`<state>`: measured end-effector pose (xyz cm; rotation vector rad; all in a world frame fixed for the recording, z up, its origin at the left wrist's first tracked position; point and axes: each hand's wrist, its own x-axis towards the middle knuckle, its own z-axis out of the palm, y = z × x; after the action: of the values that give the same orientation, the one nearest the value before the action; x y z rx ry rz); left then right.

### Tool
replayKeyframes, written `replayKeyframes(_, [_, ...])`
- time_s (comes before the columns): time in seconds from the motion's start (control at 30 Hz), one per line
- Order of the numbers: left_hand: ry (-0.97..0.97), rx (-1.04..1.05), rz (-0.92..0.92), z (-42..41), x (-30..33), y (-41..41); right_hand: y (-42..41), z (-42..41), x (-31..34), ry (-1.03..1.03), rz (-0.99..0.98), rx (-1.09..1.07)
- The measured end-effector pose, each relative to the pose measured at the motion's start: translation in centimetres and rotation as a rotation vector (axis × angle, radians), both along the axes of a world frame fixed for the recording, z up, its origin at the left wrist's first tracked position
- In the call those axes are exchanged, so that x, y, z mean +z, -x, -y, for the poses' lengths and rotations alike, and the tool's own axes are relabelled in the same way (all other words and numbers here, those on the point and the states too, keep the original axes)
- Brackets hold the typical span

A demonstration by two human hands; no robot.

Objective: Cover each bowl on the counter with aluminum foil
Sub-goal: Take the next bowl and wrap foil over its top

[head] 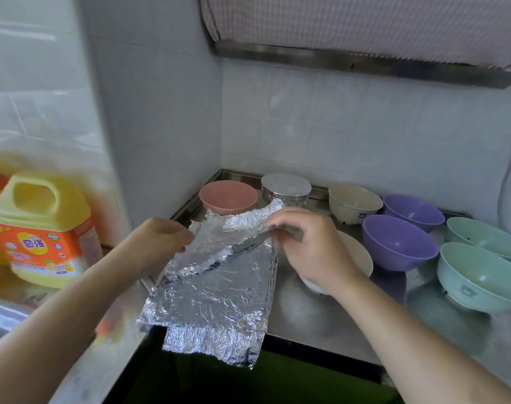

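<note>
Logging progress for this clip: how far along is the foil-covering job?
Early on. Done: one foil-covered bowl at the back. In hand: the left hand and right hand hold a foil sheet above the counter. Left uncovered: pink bowl, cream bowl, two purple bowls, two green bowls, and a white bowl behind the right hand.

Soft, cool daylight; glare on foil (216, 290); left side blurred; wide-angle bending at edges.

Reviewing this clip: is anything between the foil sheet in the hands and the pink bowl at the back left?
Nothing visible blocks it. Both the left hand and the right hand pinch the top foil sheet, lifted off the foil stack. The open pink bowl sits just behind the sheet's raised edge. The foil-covered bowl stands beside it, off the path.
</note>
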<state>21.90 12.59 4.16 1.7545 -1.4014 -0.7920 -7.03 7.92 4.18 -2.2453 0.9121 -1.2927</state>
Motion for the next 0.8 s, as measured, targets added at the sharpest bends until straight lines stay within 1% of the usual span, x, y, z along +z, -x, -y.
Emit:
replayKeyframes(0.03, [-0.054,-0.007,0.01,0.2,-0.4,0.2,0.5,0.0,0.4,0.012,0.032,-0.001])
replayKeyframes(0.07, [-0.108,-0.019,-0.018,0.4,-0.8,0.6,1.1,0.0,0.7,0.027,0.057,-0.002])
replayKeyframes(0.17, [-0.236,-0.026,-0.189,1.1,-1.6,2.8,2.9,-0.3,1.6,0.065,0.096,-0.03])
replayKeyframes(0.23, [-0.329,-0.031,-0.208,1.5,-2.0,4.3,4.3,-0.5,1.9,0.032,0.127,-0.034])
replayKeyframes(0.3, [-0.378,-0.049,-0.256,1.8,-2.6,5.6,5.6,-0.8,1.9,-0.024,0.17,-0.028])
replayKeyframes(0.37, [-0.375,-0.036,-0.382,2.2,-3.1,6.7,6.7,-1.1,1.7,-0.085,0.222,-0.015])
replayKeyframes(0.43, [-0.355,-0.008,-0.456,2.6,-3.6,7.8,7.8,-1.3,1.4,-0.149,0.292,-0.02])
replayKeyframes(0.47, [-0.336,0.0,-0.455,2.8,-3.7,8.5,8.4,-1.3,1.4,-0.175,0.331,-0.029])
replayKeyframes(0.57, [-0.249,0.005,-0.344,3.6,-4.1,9.7,10.4,-1.3,1.4,-0.211,0.414,-0.064])
replayKeyframes(0.63, [-0.229,0.012,-0.396,3.7,-4.0,10.9,11.7,-1.2,1.3,-0.206,0.403,-0.106])
replayKeyframes(0.7, [-0.283,-0.022,-0.487,3.8,-3.8,12.2,12.9,-1.2,1.2,-0.204,0.396,-0.168])
replayKeyframes(0.8, [-0.328,-0.077,-0.542,3.9,-3.7,13.8,14.6,-0.9,0.4,-0.199,0.425,-0.287])
